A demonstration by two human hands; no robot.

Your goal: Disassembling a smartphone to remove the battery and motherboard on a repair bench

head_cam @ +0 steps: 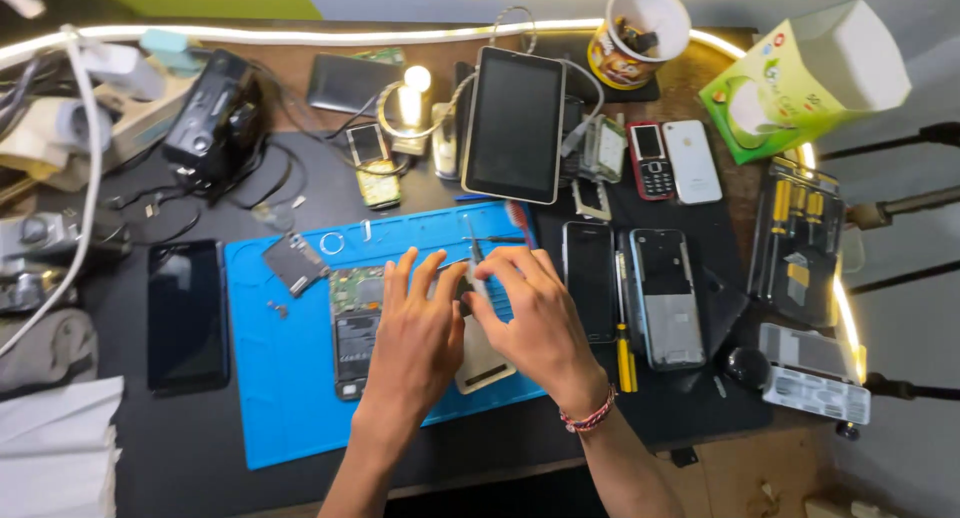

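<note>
Both my hands meet over a blue work mat [270, 398] in the middle of the bench. My left hand [415, 328] lies with fingers spread beside an opened phone [355, 328] whose circuit board shows. My right hand [530, 313] pinches a thin metal tool, probably tweezers [472, 246], pointing away from me. A pale phone cover [480, 368] lies partly under both hands. What the fingertips touch is hidden. A small dark plate [294, 263] and loose tiny parts rest on the mat's left side.
A tablet [515, 123] leans at the back centre. Several phones [665, 298] lie right of the mat, a dark phone [186, 313] left of it. A screwdriver set [797, 238], a yellow-handled screwdriver [625, 353], a cup [640, 33], a green box [800, 78], cables and a black camera [215, 118] surround them.
</note>
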